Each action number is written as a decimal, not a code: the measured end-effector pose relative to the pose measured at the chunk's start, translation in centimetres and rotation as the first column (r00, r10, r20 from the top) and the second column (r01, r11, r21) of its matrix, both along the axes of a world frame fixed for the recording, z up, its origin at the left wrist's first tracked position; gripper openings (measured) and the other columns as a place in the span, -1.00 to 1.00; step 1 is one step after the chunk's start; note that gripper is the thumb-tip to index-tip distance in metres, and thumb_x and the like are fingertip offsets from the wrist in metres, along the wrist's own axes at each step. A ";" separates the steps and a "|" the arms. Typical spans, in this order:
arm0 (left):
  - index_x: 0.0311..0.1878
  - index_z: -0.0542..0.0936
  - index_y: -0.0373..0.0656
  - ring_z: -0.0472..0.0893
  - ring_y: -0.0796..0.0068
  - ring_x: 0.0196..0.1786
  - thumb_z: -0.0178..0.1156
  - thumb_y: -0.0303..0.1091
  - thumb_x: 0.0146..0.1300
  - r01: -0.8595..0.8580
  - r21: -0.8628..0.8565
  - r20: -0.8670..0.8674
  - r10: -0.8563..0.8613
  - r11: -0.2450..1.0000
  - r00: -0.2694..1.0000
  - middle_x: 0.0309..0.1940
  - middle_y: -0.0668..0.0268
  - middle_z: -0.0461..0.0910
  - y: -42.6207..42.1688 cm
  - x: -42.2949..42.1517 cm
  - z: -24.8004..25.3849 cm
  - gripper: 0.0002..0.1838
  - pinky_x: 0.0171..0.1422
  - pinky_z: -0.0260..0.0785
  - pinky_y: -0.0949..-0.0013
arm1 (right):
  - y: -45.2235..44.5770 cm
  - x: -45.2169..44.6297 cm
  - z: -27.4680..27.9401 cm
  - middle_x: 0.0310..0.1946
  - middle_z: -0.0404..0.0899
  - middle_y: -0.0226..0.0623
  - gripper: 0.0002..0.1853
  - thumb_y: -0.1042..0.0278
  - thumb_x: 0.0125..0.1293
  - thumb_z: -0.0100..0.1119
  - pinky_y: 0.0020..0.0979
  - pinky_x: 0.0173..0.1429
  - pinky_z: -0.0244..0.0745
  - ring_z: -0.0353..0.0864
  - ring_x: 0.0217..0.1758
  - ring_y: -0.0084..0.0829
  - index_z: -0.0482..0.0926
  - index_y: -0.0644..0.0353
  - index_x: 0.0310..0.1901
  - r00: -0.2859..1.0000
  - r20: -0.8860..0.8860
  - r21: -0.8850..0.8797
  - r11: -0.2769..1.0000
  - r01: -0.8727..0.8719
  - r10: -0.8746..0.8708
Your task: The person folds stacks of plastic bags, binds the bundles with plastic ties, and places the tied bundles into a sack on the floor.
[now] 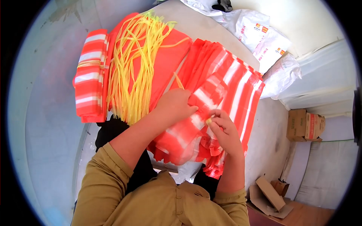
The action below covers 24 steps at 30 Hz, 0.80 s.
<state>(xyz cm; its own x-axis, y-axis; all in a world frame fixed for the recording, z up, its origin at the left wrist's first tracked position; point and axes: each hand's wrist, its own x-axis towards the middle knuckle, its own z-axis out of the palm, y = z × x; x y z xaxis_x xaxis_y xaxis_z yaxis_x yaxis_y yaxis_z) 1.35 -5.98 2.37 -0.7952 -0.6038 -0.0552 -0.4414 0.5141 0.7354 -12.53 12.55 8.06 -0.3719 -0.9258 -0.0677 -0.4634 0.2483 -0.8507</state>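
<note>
My left hand point(174, 104) is closed on the folded edge of a red-and-white striped plastic bundle point(205, 98). A short end of yellow strip point(178, 81) sticks out above its knuckles. My right hand point(227, 132), just right of it, pinches a small yellow piece point(209, 121), apparently the other end of a strip, against the bundle's near side. How the strip runs between the hands is hidden. Beneath and to the right lies a fanned stack of striped plastic sheets or bags point(241, 90). Loose yellow strips point(132, 71) lie in a long heap left of my hands.
At the far left lies a rolled striped bundle point(89, 75) with a yellow tie around its middle. Red plastic point(169, 56) spreads under the strips on the pale table point(196, 24). White printed sacks point(269, 45) lie beyond it. Cardboard boxes point(298, 125) stand right, with flattened cardboard point(269, 194) lower right.
</note>
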 end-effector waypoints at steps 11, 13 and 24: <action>0.01 0.70 -0.24 0.68 -0.01 -0.01 0.44 -0.30 0.21 -0.138 -0.004 -0.312 0.130 0.990 0.941 -0.05 0.04 0.68 1.4 0.1 -1.6 -0.65 0.08 0.56 0.07 | -5.5 3.4 -3.7 0.01 0.69 -0.14 -0.70 0.53 0.45 0.19 -0.27 0.18 0.60 0.70 0.07 -0.22 0.65 0.31 0.18 0.984 -0.107 -0.214 0.970 0.116 -0.141; 0.01 0.70 -0.24 0.69 0.07 -0.02 0.44 -0.36 0.20 -0.150 0.062 -0.401 0.162 0.987 0.902 -0.05 0.09 0.69 1.5 0.0 -2.0 -0.68 0.07 0.57 0.14 | -5.8 3.3 -4.9 -0.01 0.69 -0.14 -0.68 0.53 0.45 0.20 -0.29 0.15 0.61 0.72 0.04 -0.25 0.64 0.29 0.20 0.970 -0.121 -0.221 0.958 0.182 -0.212; 0.03 0.68 -0.24 0.64 0.50 -0.16 0.31 -0.56 0.32 -0.048 0.625 -0.471 0.426 0.779 0.772 -0.20 0.32 0.69 2.2 1.4 -3.1 -0.77 -0.04 0.49 0.44 | -6.0 3.5 -5.8 -0.04 0.73 -0.15 -0.69 0.50 0.44 0.27 -0.33 0.12 0.66 0.76 0.02 -0.30 0.65 0.20 0.19 0.946 -0.083 -0.169 0.940 0.296 -0.313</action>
<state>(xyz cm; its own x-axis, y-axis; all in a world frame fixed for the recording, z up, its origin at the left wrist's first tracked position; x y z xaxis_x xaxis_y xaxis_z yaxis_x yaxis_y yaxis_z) 2.79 -3.75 -0.78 -0.6200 -0.7837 -0.0370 0.1005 -0.1260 0.9869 -9.03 6.58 2.30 -0.6345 -0.7634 0.1213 -0.4767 0.2629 -0.8388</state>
